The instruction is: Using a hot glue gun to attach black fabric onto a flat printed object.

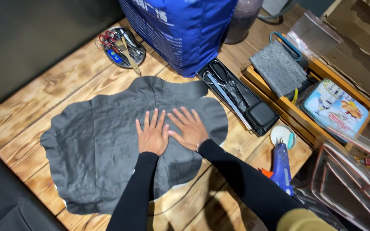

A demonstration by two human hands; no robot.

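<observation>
Both hands flat on dark leather sheet, wooden table.

Left hand [153,136] and right hand [190,128] lie side by side, fingers spread, palms down, grasping nothing, on the irregular dark grey sheet [95,141] at table [18,124] centre. Beyond it: blue bag [180,30] with white print. Right of it: black scissor tray [240,100], illustrated rectangular tin [335,110], blue glue gun [282,164].

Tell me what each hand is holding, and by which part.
Nothing is gripped. The left hand and right hand lie flat, palms down, side by side on the middle of the dark grey leather sheet.
</observation>
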